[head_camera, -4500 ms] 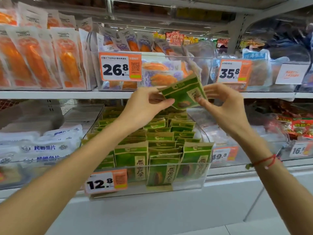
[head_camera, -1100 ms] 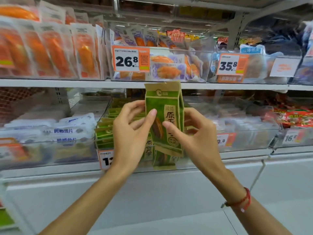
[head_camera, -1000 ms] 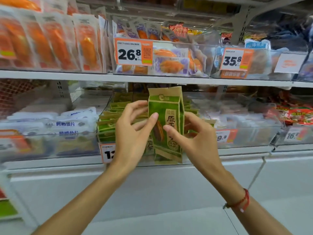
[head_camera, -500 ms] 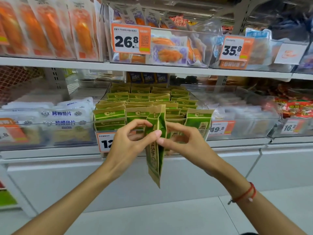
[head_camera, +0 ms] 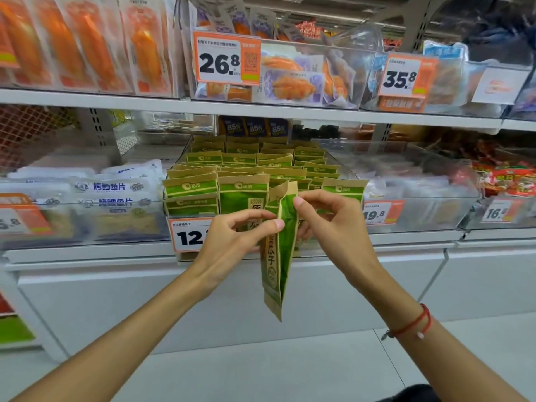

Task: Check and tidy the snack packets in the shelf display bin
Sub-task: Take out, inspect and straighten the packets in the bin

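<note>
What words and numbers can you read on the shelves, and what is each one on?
"26.8": orange price tag on the upper bin.
"35.8": price tag further right.
"12": tag on the green packets' bin; the rest is behind the left hand.
"85%": dark packets at the back.
"烤鳕鱼片": white packets on the left.
"瓜子": held packet, pinched by the right hand too.
Small print and QR codes: unreadable.

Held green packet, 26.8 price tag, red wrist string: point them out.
held green packet (head_camera: 279, 256), head view, lower front face
26.8 price tag (head_camera: 220, 63), head view, printed digits
red wrist string (head_camera: 414, 322), head view, cord on wrist
</note>
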Available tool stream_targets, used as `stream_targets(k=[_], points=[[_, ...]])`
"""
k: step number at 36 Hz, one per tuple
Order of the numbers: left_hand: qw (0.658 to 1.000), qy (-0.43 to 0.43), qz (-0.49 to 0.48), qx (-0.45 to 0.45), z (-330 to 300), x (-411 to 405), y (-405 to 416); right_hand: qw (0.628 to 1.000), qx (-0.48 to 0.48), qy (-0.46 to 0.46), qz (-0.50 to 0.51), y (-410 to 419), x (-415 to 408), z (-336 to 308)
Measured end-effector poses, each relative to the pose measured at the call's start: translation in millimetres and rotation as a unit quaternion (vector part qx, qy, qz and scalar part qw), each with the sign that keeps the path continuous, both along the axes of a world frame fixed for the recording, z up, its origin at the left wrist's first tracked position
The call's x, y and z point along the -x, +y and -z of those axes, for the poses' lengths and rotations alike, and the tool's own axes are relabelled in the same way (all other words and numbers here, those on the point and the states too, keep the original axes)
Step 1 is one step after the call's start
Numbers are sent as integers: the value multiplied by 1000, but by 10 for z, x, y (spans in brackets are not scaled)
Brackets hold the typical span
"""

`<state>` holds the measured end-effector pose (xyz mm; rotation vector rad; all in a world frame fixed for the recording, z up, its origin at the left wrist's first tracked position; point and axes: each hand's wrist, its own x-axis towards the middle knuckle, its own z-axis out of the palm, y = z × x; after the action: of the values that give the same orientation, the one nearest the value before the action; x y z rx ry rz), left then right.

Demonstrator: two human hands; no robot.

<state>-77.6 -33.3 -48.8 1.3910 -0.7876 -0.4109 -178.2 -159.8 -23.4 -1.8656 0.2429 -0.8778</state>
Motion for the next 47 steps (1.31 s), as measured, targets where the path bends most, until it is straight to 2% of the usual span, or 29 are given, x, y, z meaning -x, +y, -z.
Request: stream_targets(k=[9, 12, 14, 19, 24, 29, 34, 39, 43, 47], points=[[998, -26, -28, 40, -67, 33, 45, 995, -93, 2, -48, 31, -30, -29], [994, -58, -50, 82, -138, 43, 71, 993, -67, -30, -91, 61, 5, -98], [990, -47, -76, 107, -172, 22, 83, 994, -7, -30, -108, 87, 37, -121], [981, 6, -139, 134, -219, -98, 115, 984, 121, 56, -114, 165, 38, -13], [983, 11, -129, 131, -225, -117, 124, 980, 105, 85, -149, 107, 72, -55], [984, -19, -136, 113, -181, -147, 122, 977, 78, 103, -171, 51, 91, -56], [979, -33, -152, 131, -211, -47, 116, 982, 87, 84, -145, 92, 80, -12], [977, -52, -171, 113, -189, 106, 59, 981, 193, -11, -18, 126, 26, 71], [982, -56, -174, 57, -190, 12, 52, 991, 128, -25, -4, 38, 31, 16], [993, -47, -103, 19, -203, -2, 38, 998, 52, -11, -34, -9, 49, -35]])
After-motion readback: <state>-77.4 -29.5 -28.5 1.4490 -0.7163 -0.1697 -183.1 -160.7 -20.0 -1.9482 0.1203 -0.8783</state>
